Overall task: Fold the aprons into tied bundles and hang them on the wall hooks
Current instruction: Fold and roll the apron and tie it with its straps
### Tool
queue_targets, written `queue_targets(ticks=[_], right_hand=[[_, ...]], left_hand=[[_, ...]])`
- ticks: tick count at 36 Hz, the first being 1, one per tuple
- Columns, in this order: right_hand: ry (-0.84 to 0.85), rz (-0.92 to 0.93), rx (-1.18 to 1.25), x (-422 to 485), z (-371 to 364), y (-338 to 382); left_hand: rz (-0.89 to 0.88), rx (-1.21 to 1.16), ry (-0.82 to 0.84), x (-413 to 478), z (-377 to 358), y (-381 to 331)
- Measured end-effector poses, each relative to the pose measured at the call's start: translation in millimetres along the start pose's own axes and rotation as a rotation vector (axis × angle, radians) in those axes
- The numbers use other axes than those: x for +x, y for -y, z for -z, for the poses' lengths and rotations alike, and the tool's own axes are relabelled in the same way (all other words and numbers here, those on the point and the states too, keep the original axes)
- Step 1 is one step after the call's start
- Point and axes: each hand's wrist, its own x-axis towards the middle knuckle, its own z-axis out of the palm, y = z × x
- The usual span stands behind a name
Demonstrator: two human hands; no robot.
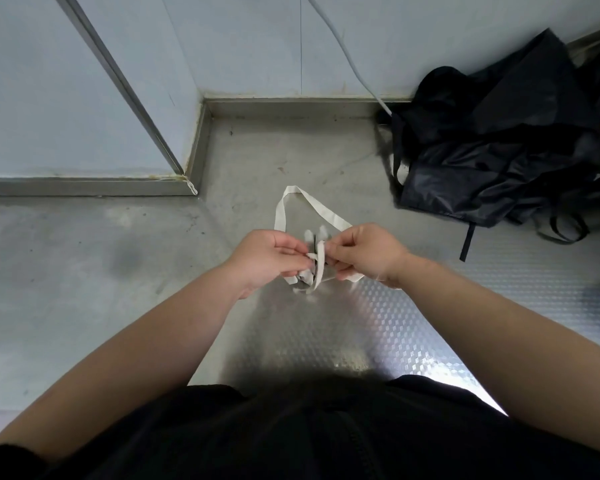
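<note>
A small folded apron bundle, grey with cream-white straps, is held in front of me over the metal floor. My left hand pinches a strap end at the bundle's middle. My right hand grips the strap on the other side, fingers curled round it. A cream neck loop stands up from the bundle away from me. Most of the bundle is hidden behind my fingers. No wall hooks are in view.
A heap of black aprons with loose black straps lies on the floor at the right against the pale wall. A grey cable runs down the wall. A metal-trimmed wall corner juts out at the left.
</note>
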Motion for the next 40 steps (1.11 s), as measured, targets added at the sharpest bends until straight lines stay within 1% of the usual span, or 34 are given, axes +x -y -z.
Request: queue_targets(ticks=[6, 9, 13, 18, 21, 25, 29, 32, 35, 39, 40], right_hand=[[-0.081, -0.001, 0.04, 1.1, -8.3, -1.2], [-0.14, -0.033, 0.053, 3.9, -10.3, -0.6], [-0.129, -0.1, 0.137, 4.0, -10.4, -3.1], [-0.069, -0.051, 0.119, 1.5, -7.2, -2.2], [0.002, -0.064, 0.078, 2.1, -4.6, -1.3], [0.023, -0.062, 0.054, 5.6, -4.4, -2.4], [0.012, -0.027, 0.056, 6.8, -2.9, 1.1], [0.032, -0.015, -0.001, 6.3, -2.3, 4.3], [0.053, -0.015, -0.056, 6.3, -4.2, 7.9], [0.111, -0.027, 0.019, 3.7, -3.5, 11.8], [0.139, -0.006, -0.007, 2.2, -2.8, 12.8]], left_hand=[[-0.127, 0.012, -0.057, 3.2, -10.3, 11.3], [-0.199, 0.022, -0.097, 3.6, -13.7, 18.1], [-0.321, 0.094, -0.144, 4.1, -21.8, 18.6], [-0.373, 0.07, -0.14, 5.2, -27.0, 20.0], [-0.368, 0.092, -0.107, 4.9, -28.4, 20.3], [-0.342, 0.099, -0.07, 3.8, -30.3, 22.3], [-0.306, -0.016, -0.053, 5.6, -27.1, 23.5], [-0.267, -0.102, -0.036, 6.9, -24.6, 25.5], [-0.238, -0.135, -0.025, 9.0, -19.4, 26.5], [-0.216, -0.153, -0.02, 9.1, -16.8, 23.1], [-0.206, -0.168, -0.025, 8.7, -16.5, 21.8]])
